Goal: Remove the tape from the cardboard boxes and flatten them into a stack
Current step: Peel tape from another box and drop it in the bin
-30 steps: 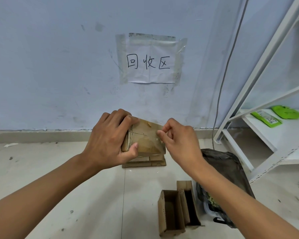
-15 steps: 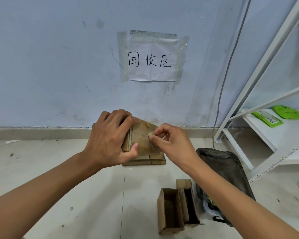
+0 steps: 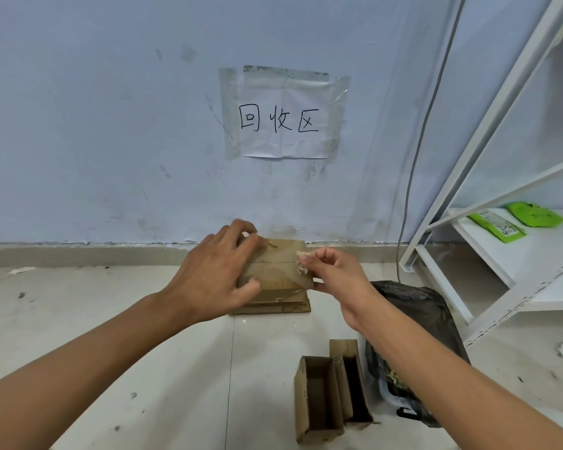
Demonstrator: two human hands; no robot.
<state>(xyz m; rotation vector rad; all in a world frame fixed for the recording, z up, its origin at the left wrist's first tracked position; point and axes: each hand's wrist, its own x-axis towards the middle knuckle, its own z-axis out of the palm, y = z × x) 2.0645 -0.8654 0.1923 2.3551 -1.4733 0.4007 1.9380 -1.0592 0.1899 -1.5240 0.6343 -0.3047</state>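
My left hand (image 3: pixel 215 274) gripped one box (image 3: pixel 278 271); my right hand (image 3: pixel 330 271) pinched its tape (image 3: pixel 301 266); two open boxes (image 3: pixel 333 391) stood nearby.

A taped paper sign (image 3: pixel 283 118) on the wall, white shelving (image 3: pixel 514 241) holding green packets (image 3: pixel 498 226), a black bag (image 3: pixel 416 319)

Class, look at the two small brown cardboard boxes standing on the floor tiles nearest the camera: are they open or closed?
Open. Both small brown cardboard boxes show dark, hollow interiors from above, with no flaps covering them.
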